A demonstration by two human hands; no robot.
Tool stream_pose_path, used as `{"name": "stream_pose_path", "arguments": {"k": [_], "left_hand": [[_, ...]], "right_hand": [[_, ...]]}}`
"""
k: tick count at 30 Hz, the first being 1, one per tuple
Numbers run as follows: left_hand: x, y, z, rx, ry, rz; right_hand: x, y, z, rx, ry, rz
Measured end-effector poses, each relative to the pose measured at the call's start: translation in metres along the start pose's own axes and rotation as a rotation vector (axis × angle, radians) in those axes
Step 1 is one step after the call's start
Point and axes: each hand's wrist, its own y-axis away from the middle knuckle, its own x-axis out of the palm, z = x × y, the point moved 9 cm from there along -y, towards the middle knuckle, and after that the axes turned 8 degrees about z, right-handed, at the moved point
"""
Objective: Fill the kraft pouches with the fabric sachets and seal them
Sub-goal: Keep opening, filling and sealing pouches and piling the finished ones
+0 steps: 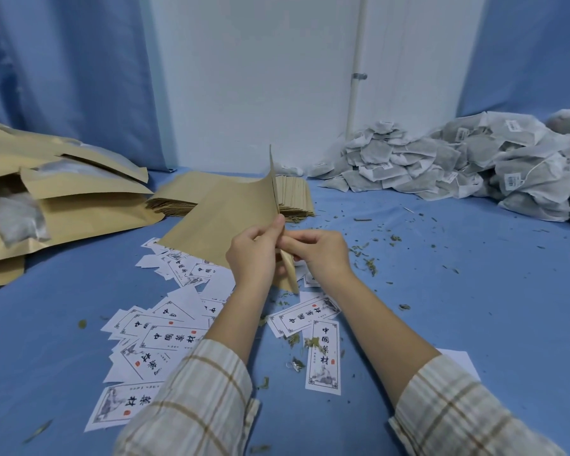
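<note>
At frame centre, a pouch (224,215) is pinched at its edge by the left hand (254,255) and right hand (320,253). Sachets (458,166) heap upper right; filled pouches (56,199) lie left; labels (165,330) scatter below.

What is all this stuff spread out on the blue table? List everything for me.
Held kraft pouch: one, tan, upright at centre, pinched at its edge by both hands.
Empty kraft pouches: a stack, tan, lying behind the held one.
Filled pouches: a pile, tan, far left.
Fabric sachets: a large heap, grey-white, far right.
Printed labels: many, white with black characters, scattered near the arms.
Dried herb bits: many, green, strewn right of centre.
Table cover: one, blue.
Curtains: blue, either side of a white wall.
Left hand: grip on the pouch edge.
Right hand: grip on the same edge.
</note>
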Motion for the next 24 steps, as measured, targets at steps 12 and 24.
{"name": "stream_pose_path", "arguments": {"k": [12,24], "left_hand": [[0.003,-0.001,-0.002,-0.02,-0.058,0.039],[0.017,0.004,-0.04,0.31,-0.724,0.047]], "right_hand": [[0.004,0.002,-0.003,-0.005,-0.101,0.058],[0.004,-0.001,-0.019,0.109,-0.284,0.032]]}}
